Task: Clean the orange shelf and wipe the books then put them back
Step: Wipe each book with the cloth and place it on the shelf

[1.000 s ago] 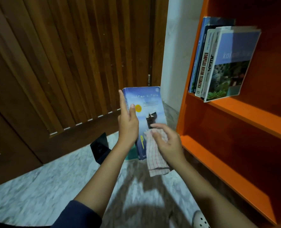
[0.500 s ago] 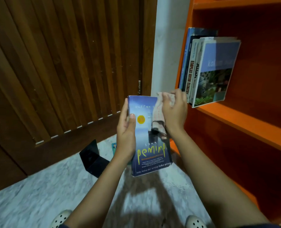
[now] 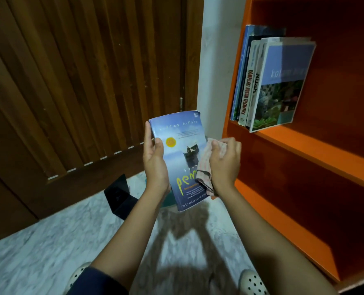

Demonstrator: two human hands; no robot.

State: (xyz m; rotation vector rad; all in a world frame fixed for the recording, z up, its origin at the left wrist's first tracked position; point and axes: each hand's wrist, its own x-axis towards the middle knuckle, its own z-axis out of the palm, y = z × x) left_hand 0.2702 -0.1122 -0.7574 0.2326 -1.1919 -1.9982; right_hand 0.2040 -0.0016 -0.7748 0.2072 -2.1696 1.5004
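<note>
Flanking blue book (image 3: 183,162) and cloth (image 3: 204,168): black bookend (image 3: 119,194), wooden door (image 3: 81,81), shelved books (image 3: 268,86).

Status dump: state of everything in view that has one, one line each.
blue book: off the shelf, held upright, front cover facing the camera.
left hand: grips the blue book's left edge.
right hand: grips the cloth.
cloth: bunched, pressed on the cover's right side.
shelved books: standing together at one board's left end.
orange shelf: the board below the shelved books shows none.
</note>
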